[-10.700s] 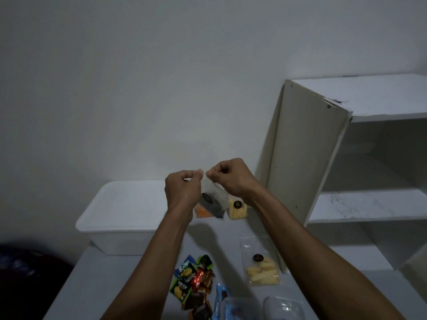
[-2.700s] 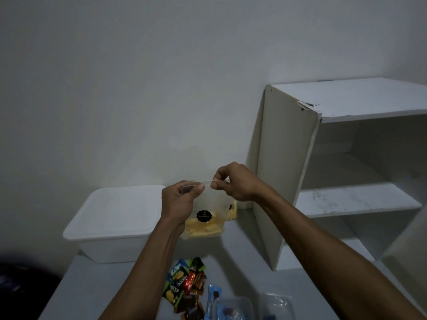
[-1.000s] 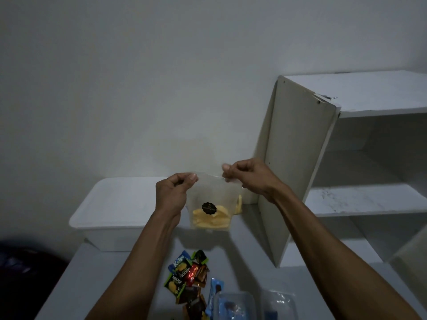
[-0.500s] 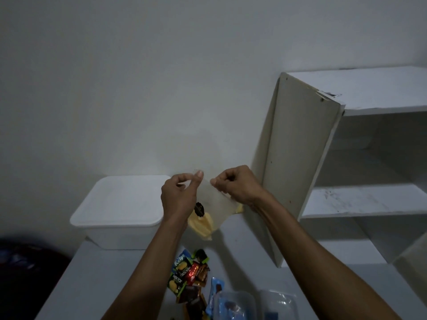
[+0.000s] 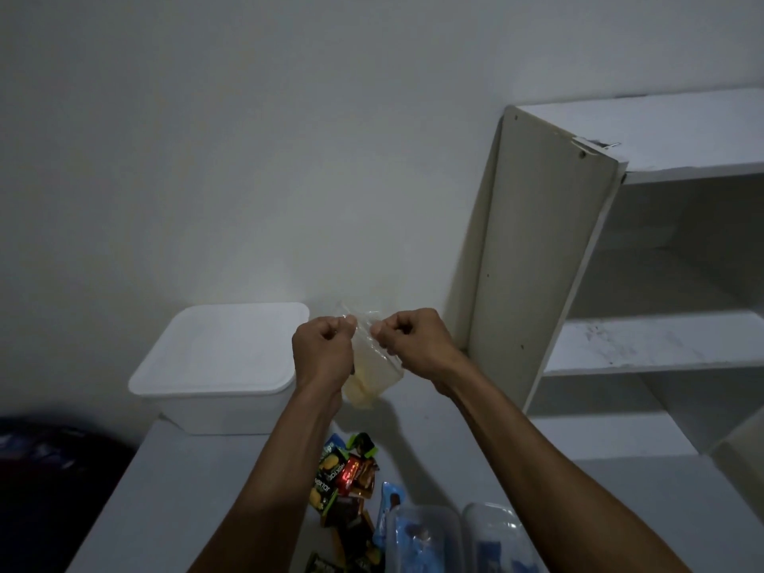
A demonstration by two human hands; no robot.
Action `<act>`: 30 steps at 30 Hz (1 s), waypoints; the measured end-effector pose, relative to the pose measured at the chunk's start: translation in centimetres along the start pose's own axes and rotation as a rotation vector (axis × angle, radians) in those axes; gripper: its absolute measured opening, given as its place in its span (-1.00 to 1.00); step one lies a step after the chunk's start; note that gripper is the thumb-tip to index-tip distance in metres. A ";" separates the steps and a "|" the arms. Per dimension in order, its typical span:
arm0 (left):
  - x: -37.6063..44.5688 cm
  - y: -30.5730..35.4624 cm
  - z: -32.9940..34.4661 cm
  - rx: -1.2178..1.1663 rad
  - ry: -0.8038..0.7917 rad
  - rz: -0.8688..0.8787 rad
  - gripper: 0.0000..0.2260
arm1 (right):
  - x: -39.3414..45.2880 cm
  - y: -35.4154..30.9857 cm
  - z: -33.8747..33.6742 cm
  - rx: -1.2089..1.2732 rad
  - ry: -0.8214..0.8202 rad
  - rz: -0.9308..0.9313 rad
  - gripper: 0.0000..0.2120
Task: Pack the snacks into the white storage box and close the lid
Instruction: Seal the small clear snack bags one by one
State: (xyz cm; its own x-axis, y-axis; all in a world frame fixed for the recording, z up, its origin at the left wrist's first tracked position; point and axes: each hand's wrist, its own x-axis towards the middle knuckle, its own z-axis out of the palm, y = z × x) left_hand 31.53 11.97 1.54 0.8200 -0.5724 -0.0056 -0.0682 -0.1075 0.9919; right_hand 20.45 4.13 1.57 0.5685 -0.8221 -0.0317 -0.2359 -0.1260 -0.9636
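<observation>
Lying nearest on the grey table [image 5: 198,490], wrapped snacks [image 5: 345,477] and clear tubs [image 5: 426,539] wait unpacked. Above them, the left hand [image 5: 324,351] and right hand [image 5: 413,345] pinch the clear bag [image 5: 372,374] of yellow snacks, now drawn closer together, bunching its top that was spread wide a second ago. Beyond, the white storage box [image 5: 223,366] sits lidded, so packing looks barely begun.

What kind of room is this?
Probably a plain room at home, maybe a storage corner: a bare white wall, a worn white shelf unit, and a table strewn with snack packets.
</observation>
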 end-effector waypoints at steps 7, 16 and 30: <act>0.4 -0.6 -1.0 -0.017 -0.032 -0.076 -0.84 | -0.3 1.3 1.0 -0.032 -0.009 -0.032 -0.78; -1.5 -1.3 -2.3 -0.031 -0.071 -0.154 -0.84 | -1.5 1.2 3.3 0.020 0.006 0.043 -0.82; -0.1 -4.4 -8.0 0.054 -0.076 -0.017 -0.76 | -5.3 0.5 4.7 -0.267 -0.046 -0.097 -0.79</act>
State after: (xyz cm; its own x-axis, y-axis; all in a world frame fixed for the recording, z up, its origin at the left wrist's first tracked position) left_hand 36.27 19.03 -1.77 0.7762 -0.6296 -0.0340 -0.0870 -0.1603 0.9832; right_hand 21.00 11.00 0.03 0.6323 -0.7737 0.0398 -0.3738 -0.3497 -0.8591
